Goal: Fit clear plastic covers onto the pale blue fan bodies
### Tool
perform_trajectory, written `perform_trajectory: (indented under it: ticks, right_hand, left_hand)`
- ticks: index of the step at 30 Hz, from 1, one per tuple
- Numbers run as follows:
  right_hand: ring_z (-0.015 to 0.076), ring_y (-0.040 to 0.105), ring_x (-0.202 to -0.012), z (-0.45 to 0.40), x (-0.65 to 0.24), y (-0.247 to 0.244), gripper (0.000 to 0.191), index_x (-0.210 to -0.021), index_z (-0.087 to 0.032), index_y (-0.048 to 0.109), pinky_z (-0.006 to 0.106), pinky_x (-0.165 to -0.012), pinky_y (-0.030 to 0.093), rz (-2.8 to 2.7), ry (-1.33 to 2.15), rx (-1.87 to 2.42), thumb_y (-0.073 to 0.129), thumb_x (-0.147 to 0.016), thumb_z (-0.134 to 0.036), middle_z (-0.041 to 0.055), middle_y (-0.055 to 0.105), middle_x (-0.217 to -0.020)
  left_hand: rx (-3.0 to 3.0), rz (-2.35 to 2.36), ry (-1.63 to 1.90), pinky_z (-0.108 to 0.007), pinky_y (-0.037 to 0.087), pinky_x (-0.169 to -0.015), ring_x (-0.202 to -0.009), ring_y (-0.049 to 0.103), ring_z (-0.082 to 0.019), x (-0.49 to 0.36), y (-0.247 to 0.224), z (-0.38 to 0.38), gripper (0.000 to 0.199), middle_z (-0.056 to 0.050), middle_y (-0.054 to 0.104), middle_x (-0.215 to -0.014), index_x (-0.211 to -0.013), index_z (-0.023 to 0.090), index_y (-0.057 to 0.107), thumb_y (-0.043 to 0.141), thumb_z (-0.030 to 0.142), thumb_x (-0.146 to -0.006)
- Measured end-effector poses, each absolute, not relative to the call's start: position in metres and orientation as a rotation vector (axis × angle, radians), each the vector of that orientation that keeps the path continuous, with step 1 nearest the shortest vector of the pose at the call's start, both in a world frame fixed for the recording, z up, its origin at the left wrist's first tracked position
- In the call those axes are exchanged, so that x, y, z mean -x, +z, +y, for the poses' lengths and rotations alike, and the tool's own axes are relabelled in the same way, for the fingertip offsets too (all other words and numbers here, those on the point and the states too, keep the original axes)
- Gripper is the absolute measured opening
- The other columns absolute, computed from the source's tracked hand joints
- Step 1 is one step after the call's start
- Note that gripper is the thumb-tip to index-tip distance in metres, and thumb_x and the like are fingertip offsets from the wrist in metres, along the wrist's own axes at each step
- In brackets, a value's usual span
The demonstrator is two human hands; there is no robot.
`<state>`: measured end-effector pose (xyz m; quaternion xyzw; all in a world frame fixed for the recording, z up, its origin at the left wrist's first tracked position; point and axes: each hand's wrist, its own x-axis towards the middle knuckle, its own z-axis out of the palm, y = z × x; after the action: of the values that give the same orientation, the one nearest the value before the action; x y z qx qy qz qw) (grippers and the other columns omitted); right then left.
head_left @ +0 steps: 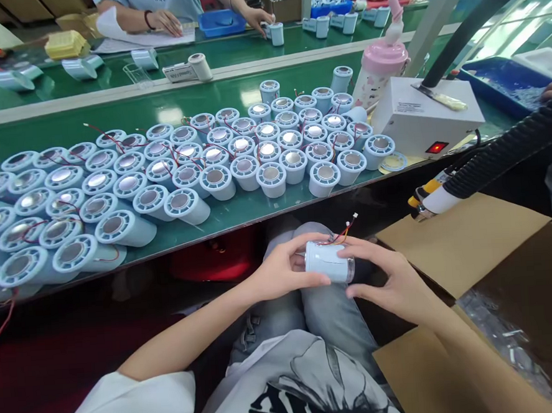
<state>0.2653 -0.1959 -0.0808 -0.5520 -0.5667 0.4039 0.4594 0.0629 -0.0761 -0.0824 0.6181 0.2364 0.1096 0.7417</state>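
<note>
Your left hand [277,270] grasps a cup [325,261] before the bench [232,210]; your right hand [395,283] touches it, grip unclear. You're likely fitting or checking it; next, steady it.

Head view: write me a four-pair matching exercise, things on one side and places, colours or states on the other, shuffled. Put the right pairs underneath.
Things
1. Cylinder above the lap
2. Lidded bottle
3. White box
4. Cardboard box

Places, colours or states
A. Flaps spread open
B. Has a red switch on its side
C. Between the left hand and the right hand
D. Upright, with a pink top

Right pairs: 1-C, 2-D, 3-B, 4-A
</note>
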Motion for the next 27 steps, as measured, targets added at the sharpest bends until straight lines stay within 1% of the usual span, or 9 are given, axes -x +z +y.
perform_trajectory:
  ticks: [1,2,4,8,10,17,20,23,27]
  right_hand:
    - [0.026,0.055,-0.125,-0.199,-0.265,-0.081,0.045,-0.116,-0.032,0.066,0.041,-0.106,0.045,-1.51,0.883,1.391,0.08,-0.075,-0.021,0.0037,0.059,-0.136]
    - [0.0252,0.056,-0.123,-0.202,-0.265,-0.082,0.044,-0.117,-0.031,0.065,0.041,-0.107,0.045,-1.579,0.803,1.413,0.079,-0.077,-0.02,0.0037,0.06,-0.135]
    - [0.0247,0.058,-0.121,-0.206,-0.264,-0.082,0.04,-0.117,-0.029,0.062,0.04,-0.104,0.048,-1.606,0.791,1.413,0.075,-0.08,-0.02,0.0043,0.059,-0.135]
    - [0.0242,0.06,-0.116,-0.209,-0.264,-0.079,0.042,-0.121,-0.029,0.058,0.038,-0.096,0.055,-1.467,1.008,1.395,0.074,-0.082,-0.023,0.0047,0.061,-0.131]
    - [0.0231,0.062,-0.113,-0.209,-0.264,-0.076,0.042,-0.121,-0.03,0.058,0.036,-0.095,0.056,-1.403,1.086,1.389,0.074,-0.083,-0.023,0.0036,0.062,-0.128]
    - [0.0193,0.061,-0.107,-0.21,-0.265,-0.069,0.039,-0.119,-0.031,0.057,0.03,-0.089,0.057,-1.203,1.327,1.325,0.073,-0.084,-0.025,0.0024,0.06,-0.119]
    - [0.0193,0.062,-0.102,-0.21,-0.265,-0.069,0.037,-0.119,-0.029,0.055,0.03,-0.083,0.057,-1.102,1.421,1.304,0.072,-0.085,-0.026,0.0039,0.062,-0.114]
    - [0.0196,0.062,-0.098,-0.21,-0.265,-0.07,0.038,-0.119,-0.026,0.053,0.031,-0.081,0.055,-1.024,1.485,1.292,0.072,-0.085,-0.029,0.0047,0.064,-0.108]
    - [0.0178,0.063,-0.09,-0.208,-0.264,-0.073,0.036,-0.117,-0.024,0.052,0.028,-0.074,0.055,-0.919,1.565,1.256,0.07,-0.086,-0.034,0.0042,0.066,-0.102]
  left_hand:
    - [-1.357,0.531,0.215,-0.033,0.057,-0.081,-0.098,0.067,-0.022,-0.062,-0.081,-0.076,0.071,-0.011,0.061,-0.129,-0.134,0.024,0.051,0.082,0.033,-0.07]
    - [-1.381,0.54,0.186,-0.033,0.058,-0.078,-0.094,0.068,-0.021,-0.061,-0.079,-0.076,0.073,-0.011,0.062,-0.126,-0.135,0.025,0.05,0.081,0.035,-0.07]
    - [-1.46,0.541,0.159,-0.034,0.058,-0.078,-0.093,0.068,-0.022,-0.059,-0.077,-0.076,0.076,-0.011,0.064,-0.124,-0.138,0.025,0.048,0.081,0.036,-0.07]
    - [-1.536,0.432,0.255,-0.037,0.051,-0.097,-0.117,0.061,-0.026,-0.058,-0.073,-0.076,0.077,-0.01,0.056,-0.137,-0.138,0.025,0.05,0.083,0.029,-0.068]
    - [-1.545,0.386,0.284,-0.038,0.048,-0.103,-0.124,0.056,-0.027,-0.057,-0.073,-0.076,0.078,-0.01,0.055,-0.14,-0.137,0.025,0.051,0.084,0.026,-0.067]
    - [-1.604,0.341,0.273,-0.039,0.046,-0.106,-0.128,0.054,-0.027,-0.056,-0.07,-0.077,0.078,-0.011,0.053,-0.143,-0.139,0.026,0.05,0.083,0.024,-0.069]
    - [-1.66,0.311,0.285,-0.04,0.045,-0.107,-0.132,0.049,-0.028,-0.056,-0.069,-0.077,0.078,-0.01,0.051,-0.144,-0.139,0.026,0.049,0.083,0.024,-0.069]
    - [-1.729,0.272,0.304,-0.039,0.043,-0.109,-0.136,0.045,-0.027,-0.055,-0.069,-0.076,0.079,-0.01,0.051,-0.145,-0.14,0.027,0.048,0.083,0.023,-0.069]
    - [-1.792,0.245,0.329,-0.04,0.038,-0.112,-0.135,0.047,-0.027,-0.055,-0.068,-0.074,0.079,-0.01,0.052,-0.144,-0.141,0.026,0.048,0.082,0.024,-0.069]
